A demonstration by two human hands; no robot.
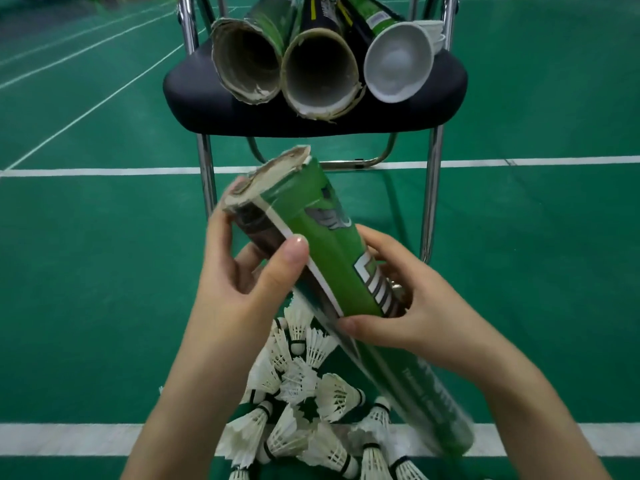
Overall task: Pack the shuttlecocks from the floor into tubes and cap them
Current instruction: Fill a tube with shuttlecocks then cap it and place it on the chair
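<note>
I hold a long green tube (pixel 325 251) tilted in front of me, its frayed open end up and to the left. My left hand (pixel 249 271) grips it near that open end, thumb across the front. My right hand (pixel 408 306) grips the middle of the tube from the right side. The tube's lower end (pixel 446 420) points down to the right and looks blurred. Beneath my hands, several white feather shuttlecocks (pixel 304 403) lie in a heap on the green floor.
A black chair (pixel 207 95) with chrome legs stands just ahead. On its seat lie two open tubes (pixel 318 74) and one tube closed by a white cap (pixel 398 60); spare white caps (pixel 433 32) sit behind. White court lines cross the floor.
</note>
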